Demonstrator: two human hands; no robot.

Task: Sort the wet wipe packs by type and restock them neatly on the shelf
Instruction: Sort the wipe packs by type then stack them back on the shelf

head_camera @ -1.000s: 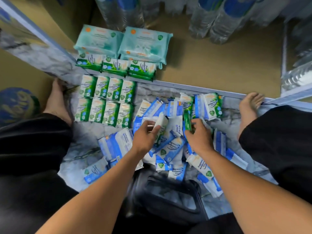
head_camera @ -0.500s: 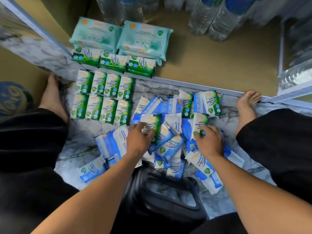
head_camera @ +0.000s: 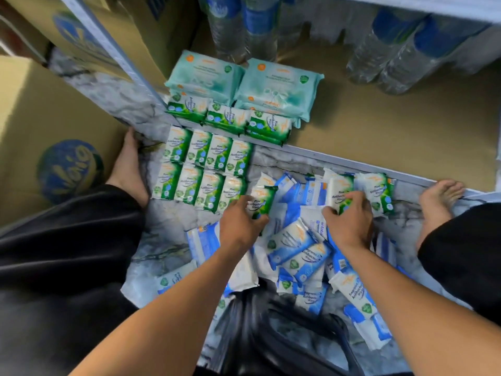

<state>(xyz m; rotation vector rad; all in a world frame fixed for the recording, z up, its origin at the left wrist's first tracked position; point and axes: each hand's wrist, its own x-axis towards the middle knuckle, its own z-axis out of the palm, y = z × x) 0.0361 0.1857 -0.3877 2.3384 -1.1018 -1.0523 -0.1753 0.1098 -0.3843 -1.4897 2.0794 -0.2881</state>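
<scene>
Marbled floor (head_camera: 162,251) with a grid of green packs (head_camera: 202,169) and a loose heap of blue packs (head_camera: 298,256)

**What I cannot make out from here**

The left hand (head_camera: 238,226) covers the lower half of the green pack (head_camera: 262,199) it grips. The right hand (head_camera: 349,223) hides the near end of the second green pack (head_camera: 339,189) under its curled fingers. Both forearms lie across the blue packs (head_camera: 298,256), which also overlap, so I cannot count them. The fine print on the large teal packs (head_camera: 276,85) is too small for me to read, and the shelf row of green packs (head_camera: 227,119) hides their front edge. The water bottles (head_camera: 379,55) are smeared and cut off by the top edge. The cardboard box (head_camera: 40,126) runs off the left edge. The black object (head_camera: 244,343) at the bottom is blurred and cropped, and I cannot tell what it is.
</scene>
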